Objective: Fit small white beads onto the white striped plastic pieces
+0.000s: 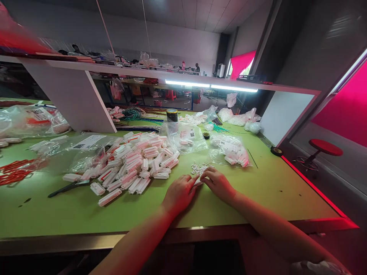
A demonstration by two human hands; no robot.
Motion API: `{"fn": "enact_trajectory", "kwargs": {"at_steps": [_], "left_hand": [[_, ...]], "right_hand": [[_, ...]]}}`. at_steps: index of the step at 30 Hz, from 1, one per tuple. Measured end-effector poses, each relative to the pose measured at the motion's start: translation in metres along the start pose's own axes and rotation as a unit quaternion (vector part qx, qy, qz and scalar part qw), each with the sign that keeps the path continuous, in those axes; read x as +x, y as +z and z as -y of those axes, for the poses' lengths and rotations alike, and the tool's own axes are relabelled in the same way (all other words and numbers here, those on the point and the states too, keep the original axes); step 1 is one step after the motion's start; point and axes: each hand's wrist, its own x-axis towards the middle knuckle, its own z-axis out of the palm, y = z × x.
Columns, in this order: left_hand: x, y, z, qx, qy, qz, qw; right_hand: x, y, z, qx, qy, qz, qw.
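Both my hands rest on the green table (258,191) near its front edge, fingertips meeting. My left hand (180,192) has its fingers curled together round a small white piece that I cannot make out clearly. My right hand (218,183) lies just right of it, fingers bent and pinched toward the same spot. Right beyond the fingertips lies a little heap of tiny white parts (199,167). To the left spreads a large pile of white and red connector blocks (134,162).
Clear plastic bags (183,137) with parts lie behind the heap, another bag (232,151) at the right. Dark scissors (67,187) and red wires (15,172) lie at left. A tape roll (276,151) sits by the right edge; a red stool (325,147) stands beyond.
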Motion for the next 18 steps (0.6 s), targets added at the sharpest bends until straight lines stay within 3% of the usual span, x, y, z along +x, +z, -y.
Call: {"fn": "enact_trajectory", "kwargs": {"at_steps": [18], "left_hand": [[0.0,0.002,0.0,0.015,0.003,-0.018,1.0]], "right_hand": [[-0.006,-0.011,0.012,-0.187,-0.048,0.05,0.98]]}}
